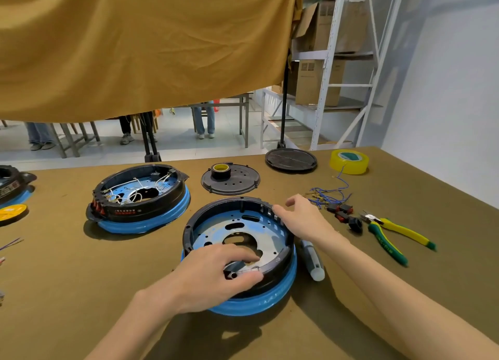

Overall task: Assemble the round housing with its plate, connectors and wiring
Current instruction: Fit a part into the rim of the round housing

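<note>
Both hands on the round housing (239, 251), which lies flat, open side up, on the brown table (81, 292).

The left hand (213, 276) curls over the near rim, thumb and fingers pinching it; the right hand (299, 216) rests on the far-right rim, fingers loosely apart. The holed plate (216, 235) sits inside, beyond the left fingertips. Right of the right fingers lie blue wires (328, 195), pliers (391, 232) and tape (349, 161). A mustard curtain (135, 49) hangs behind; shelving (332, 62) stands right.
</note>
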{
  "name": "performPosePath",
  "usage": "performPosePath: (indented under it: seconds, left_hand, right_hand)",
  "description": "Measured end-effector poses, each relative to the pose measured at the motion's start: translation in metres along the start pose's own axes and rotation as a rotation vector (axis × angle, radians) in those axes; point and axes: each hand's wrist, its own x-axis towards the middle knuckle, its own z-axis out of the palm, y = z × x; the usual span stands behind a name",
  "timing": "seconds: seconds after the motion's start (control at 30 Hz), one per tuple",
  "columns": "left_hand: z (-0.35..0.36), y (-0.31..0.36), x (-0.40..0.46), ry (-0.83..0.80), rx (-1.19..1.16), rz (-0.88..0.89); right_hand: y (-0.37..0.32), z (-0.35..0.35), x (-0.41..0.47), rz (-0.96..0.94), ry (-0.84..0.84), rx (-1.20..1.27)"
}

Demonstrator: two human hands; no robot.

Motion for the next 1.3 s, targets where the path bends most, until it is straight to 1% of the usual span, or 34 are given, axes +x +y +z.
performPosePath:
  seconds: [0.07, 0.13, 0.23, 0.3, 0.33, 0.4, 0.43, 0.53, 0.67, 0.77, 0.83, 0.9, 0.97, 1.03, 1.1, 1.13, 1.23, 1.3]
  left_hand:
    - [0.0, 0.002, -0.001, 0.009, -0.007, -0.003]
    - [0.0, 0.007, 0.0, 0.008, -0.017, -0.011]
    - [0.006, 0.02, 0.001, 0.003, 0.09, -0.002]
    - [0.013, 0.029, 0.002, -0.065, 0.136, 0.003]
    - [0.013, 0.031, 0.003, -0.118, 0.118, -0.006]
    - [0.008, 0.032, 0.008, -0.216, 0.066, -0.017]
    - [0.004, 0.031, 0.01, -0.241, 0.058, -0.008]
    - [-0.002, 0.03, 0.013, -0.244, 0.09, 0.017]
    - [0.001, 0.034, 0.019, -0.246, 0.207, 0.025]
    - [-0.001, 0.044, 0.025, -0.28, 0.279, 0.032]
    - [-0.004, 0.047, 0.028, -0.353, 0.198, 0.006]
    - [-0.01, 0.044, 0.026, -0.398, 0.021, 0.011]
    - [-0.019, 0.033, 0.02, -0.369, -0.107, 0.011]
    - [-0.025, 0.019, 0.014, -0.303, -0.157, -0.002]
    - [-0.025, 0.009, 0.008, -0.271, -0.122, -0.012]
    - [-0.023, 0.007, 0.006, -0.268, -0.087, -0.008]
    - [-0.011, 0.01, 0.001, -0.242, 0.033, 0.035]
    - [-0.006, 0.012, -0.001, -0.218, 0.079, 0.049]
  right_hand:
    - [0.009, -0.003, -0.005, -0.007, -0.06, 0.021]
    - [0.013, -0.003, -0.008, -0.055, -0.072, 0.07]
    - [0.006, -0.005, -0.004, -0.116, -0.097, 0.154]
    - [-0.005, -0.007, 0.002, -0.124, -0.158, 0.188]
    - [-0.01, -0.007, 0.006, -0.12, -0.18, 0.202]
    - [-0.019, -0.004, 0.011, -0.103, -0.17, 0.22]
    - [-0.021, -0.002, 0.012, -0.093, -0.143, 0.207]
    - [-0.018, 0.001, 0.005, -0.068, -0.062, 0.07]
    - [-0.004, 0.002, -0.007, -0.041, -0.058, -0.067]
    - [-0.007, 0.004, -0.005, -0.107, -0.078, 0.003]
    - [-0.013, 0.002, 0.0, -0.147, -0.162, 0.072]
    - [-0.016, 0.0, 0.008, -0.17, -0.233, 0.093]
    - [-0.018, -0.002, 0.014, -0.197, -0.278, 0.084]
    - [-0.02, -0.004, 0.018, -0.221, -0.322, 0.08]
    - [-0.024, -0.007, 0.02, -0.236, -0.354, 0.092]
    - [-0.026, -0.007, 0.02, -0.234, -0.344, 0.09]
    - [-0.024, -0.002, 0.015, -0.189, -0.245, -0.005]
    - [-0.018, 0.005, 0.007, -0.16, -0.209, -0.056]
